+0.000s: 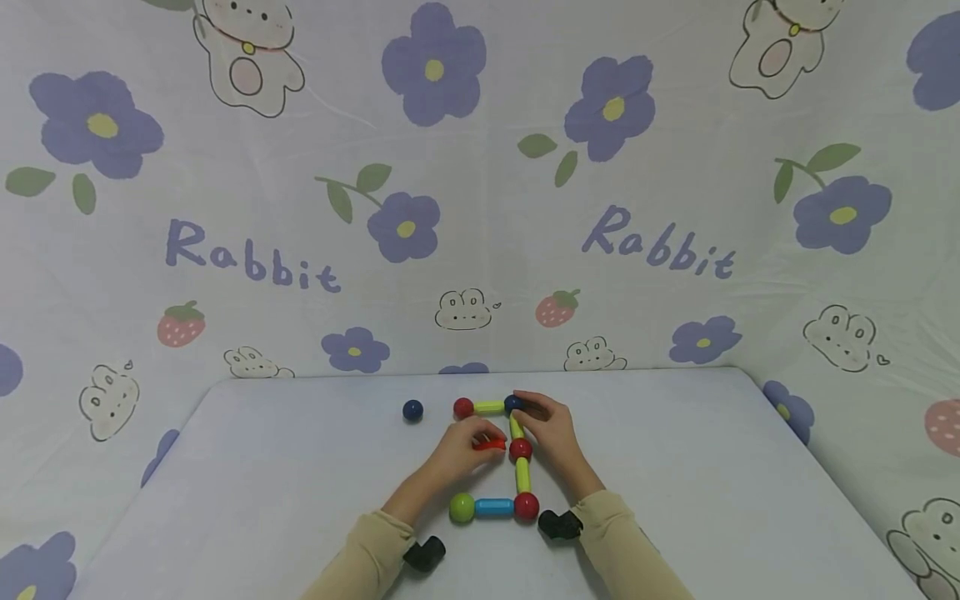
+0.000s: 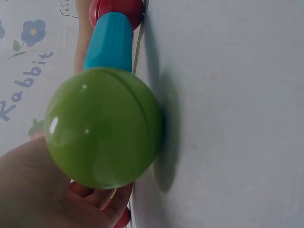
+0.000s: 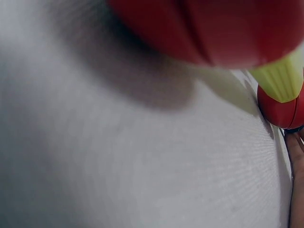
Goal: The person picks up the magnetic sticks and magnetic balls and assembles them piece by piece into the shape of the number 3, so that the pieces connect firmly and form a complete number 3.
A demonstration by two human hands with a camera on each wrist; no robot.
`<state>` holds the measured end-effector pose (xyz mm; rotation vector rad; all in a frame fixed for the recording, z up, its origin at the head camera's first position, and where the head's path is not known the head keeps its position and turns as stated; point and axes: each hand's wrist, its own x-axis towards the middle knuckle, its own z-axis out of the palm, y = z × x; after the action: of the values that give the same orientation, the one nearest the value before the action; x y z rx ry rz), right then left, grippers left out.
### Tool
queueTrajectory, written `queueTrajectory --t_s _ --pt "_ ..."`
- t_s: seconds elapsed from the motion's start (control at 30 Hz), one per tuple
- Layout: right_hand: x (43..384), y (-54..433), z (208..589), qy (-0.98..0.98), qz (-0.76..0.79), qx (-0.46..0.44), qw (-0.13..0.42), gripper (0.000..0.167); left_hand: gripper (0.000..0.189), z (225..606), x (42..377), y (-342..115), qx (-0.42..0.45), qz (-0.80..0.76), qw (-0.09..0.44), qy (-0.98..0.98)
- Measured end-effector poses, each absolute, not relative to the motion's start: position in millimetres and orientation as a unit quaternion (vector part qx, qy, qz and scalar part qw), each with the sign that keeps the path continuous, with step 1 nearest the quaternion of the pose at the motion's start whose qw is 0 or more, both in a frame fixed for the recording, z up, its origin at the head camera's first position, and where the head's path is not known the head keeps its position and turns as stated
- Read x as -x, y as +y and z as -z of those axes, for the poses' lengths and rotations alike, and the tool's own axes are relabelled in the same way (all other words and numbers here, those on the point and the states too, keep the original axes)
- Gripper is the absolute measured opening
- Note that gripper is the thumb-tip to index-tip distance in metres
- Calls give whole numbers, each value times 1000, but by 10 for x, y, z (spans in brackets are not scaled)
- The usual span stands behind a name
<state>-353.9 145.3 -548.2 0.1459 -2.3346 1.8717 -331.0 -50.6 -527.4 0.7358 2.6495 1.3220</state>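
Observation:
My left hand [image 1: 459, 447] pinches a short red rod [image 1: 491, 446] beside a red ball [image 1: 521, 450]; whether rod and ball touch, I cannot tell. At the far corner of a chain of balls and rods, the fingers of my right hand [image 1: 553, 427] grip a dark blue ball [image 1: 512, 403]. A yellow-green rod [image 1: 490, 407] links it to another red ball [image 1: 463, 407]. Further yellow-green rods [image 1: 522, 476] run down to the near red ball [image 1: 527, 506]. From there a blue rod [image 1: 494, 507] reaches a green ball [image 1: 462, 507], large in the left wrist view.
A loose dark blue ball [image 1: 412, 411] lies left of the chain on the white table [image 1: 300, 467]. Black wrist cameras [image 1: 425, 554] sit at both cuffs, close to the chain's near end. A patterned cloth [image 1: 480, 208] hangs behind the table.

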Motion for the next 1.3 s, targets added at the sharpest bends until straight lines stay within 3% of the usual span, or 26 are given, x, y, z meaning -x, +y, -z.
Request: queueTrajectory --t_s 0.17,0.4,1.3 --pt "3529 1459 5482 -776 -624 -54 72 37 19 5262 3298 -491 -244 -427 47 869" --pt "3310 1411 5174 -787 -610 -68 66 38 17 5255 3284 -464 -257 -420 49 869" --pt "3318 1423 5190 -784 -614 -70 58 38 29 5273 3305 -548 -240 -456 32 856"
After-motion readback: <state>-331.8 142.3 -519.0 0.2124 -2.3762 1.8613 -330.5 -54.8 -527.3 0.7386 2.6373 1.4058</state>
